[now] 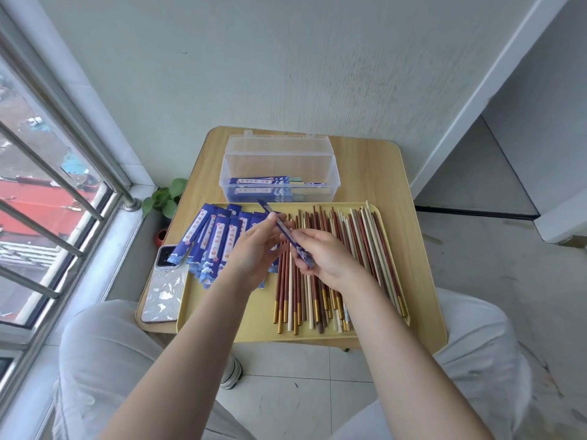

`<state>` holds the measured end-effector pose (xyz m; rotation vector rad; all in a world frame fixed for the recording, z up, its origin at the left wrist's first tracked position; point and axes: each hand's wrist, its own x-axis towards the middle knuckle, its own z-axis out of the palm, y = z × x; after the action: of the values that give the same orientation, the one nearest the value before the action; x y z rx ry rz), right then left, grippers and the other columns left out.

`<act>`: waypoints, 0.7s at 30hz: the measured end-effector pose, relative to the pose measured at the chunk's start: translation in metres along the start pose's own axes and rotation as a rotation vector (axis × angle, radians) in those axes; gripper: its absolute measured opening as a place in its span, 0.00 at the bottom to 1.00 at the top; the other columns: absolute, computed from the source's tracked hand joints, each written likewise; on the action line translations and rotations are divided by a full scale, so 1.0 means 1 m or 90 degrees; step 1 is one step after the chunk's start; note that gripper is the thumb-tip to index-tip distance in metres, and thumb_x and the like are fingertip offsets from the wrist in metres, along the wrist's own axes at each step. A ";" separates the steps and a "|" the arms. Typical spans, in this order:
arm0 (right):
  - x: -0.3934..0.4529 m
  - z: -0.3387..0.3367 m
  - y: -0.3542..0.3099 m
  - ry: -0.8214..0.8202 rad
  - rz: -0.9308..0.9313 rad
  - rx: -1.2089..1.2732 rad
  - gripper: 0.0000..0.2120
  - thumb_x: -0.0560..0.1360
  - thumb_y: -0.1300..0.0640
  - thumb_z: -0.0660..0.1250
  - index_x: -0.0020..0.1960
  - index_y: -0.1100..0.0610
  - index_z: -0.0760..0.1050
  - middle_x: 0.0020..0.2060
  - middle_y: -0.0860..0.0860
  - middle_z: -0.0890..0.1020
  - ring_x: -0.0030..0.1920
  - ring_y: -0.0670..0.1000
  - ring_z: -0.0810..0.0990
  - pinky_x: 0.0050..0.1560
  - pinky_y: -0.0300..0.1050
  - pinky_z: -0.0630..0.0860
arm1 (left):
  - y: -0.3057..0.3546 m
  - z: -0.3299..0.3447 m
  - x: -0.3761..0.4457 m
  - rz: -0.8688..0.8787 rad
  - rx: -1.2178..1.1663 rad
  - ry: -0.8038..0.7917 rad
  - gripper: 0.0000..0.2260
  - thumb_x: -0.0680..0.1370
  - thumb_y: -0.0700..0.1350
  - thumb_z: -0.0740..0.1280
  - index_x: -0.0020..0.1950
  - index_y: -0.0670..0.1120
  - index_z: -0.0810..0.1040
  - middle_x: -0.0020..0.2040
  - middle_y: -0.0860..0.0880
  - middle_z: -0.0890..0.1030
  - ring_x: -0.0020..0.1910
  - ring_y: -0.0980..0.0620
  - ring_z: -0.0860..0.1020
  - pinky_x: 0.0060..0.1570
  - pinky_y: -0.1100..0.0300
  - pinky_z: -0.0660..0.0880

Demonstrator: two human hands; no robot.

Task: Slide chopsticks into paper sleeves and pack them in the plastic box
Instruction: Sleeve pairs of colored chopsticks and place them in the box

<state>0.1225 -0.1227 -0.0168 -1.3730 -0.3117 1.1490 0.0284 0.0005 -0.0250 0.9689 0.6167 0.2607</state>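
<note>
A: Which step is this?
B: Sleeving, I'd judge. Above the tray (247,331), the left hand (254,249) and the right hand (324,252) both pinch one blue sleeve (283,231), seen edge-on. Whether chopsticks are inside, I can't tell.
A: Next?
B: Likely opening its mouth and feeding a pair in.
A: Counts?
B: One box (279,160) behind the tray, lid open, at least two filled sleeves inside. On the tray: dozens of loose chopsticks (359,249), roughly ten empty sleeves (203,236).
</note>
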 end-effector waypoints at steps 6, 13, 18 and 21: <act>-0.014 -0.015 -0.001 0.090 -0.034 -0.124 0.09 0.77 0.58 0.71 0.56 0.59 0.80 0.39 0.52 0.82 0.35 0.49 0.78 0.34 0.42 0.75 | 0.002 0.002 -0.007 0.027 -0.039 0.106 0.09 0.82 0.47 0.66 0.57 0.43 0.80 0.57 0.42 0.83 0.55 0.46 0.80 0.57 0.52 0.77; -0.020 -0.035 -0.022 0.124 -0.080 -0.403 0.06 0.76 0.51 0.73 0.51 0.51 0.82 0.35 0.51 0.84 0.33 0.47 0.81 0.39 0.41 0.79 | 0.006 0.005 -0.011 0.313 0.723 0.130 0.31 0.78 0.46 0.72 0.78 0.47 0.64 0.73 0.50 0.71 0.71 0.53 0.68 0.68 0.57 0.65; -0.014 -0.030 -0.029 0.067 -0.093 -0.476 0.03 0.79 0.53 0.70 0.52 0.50 0.80 0.36 0.51 0.85 0.37 0.50 0.84 0.44 0.47 0.81 | 0.017 0.012 -0.014 0.150 0.770 -0.116 0.15 0.82 0.48 0.66 0.67 0.47 0.79 0.51 0.51 0.85 0.47 0.58 0.82 0.53 0.60 0.78; -0.009 -0.024 -0.022 0.174 -0.089 -0.407 0.08 0.81 0.54 0.65 0.59 0.54 0.74 0.42 0.52 0.84 0.36 0.52 0.85 0.38 0.46 0.82 | 0.010 0.006 -0.012 0.131 0.717 -0.020 0.15 0.81 0.46 0.68 0.66 0.44 0.79 0.50 0.49 0.84 0.48 0.53 0.82 0.54 0.56 0.79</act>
<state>0.1460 -0.1399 -0.0002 -2.0066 -0.5982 0.7536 0.0226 -0.0039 -0.0100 2.1213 0.6265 0.0556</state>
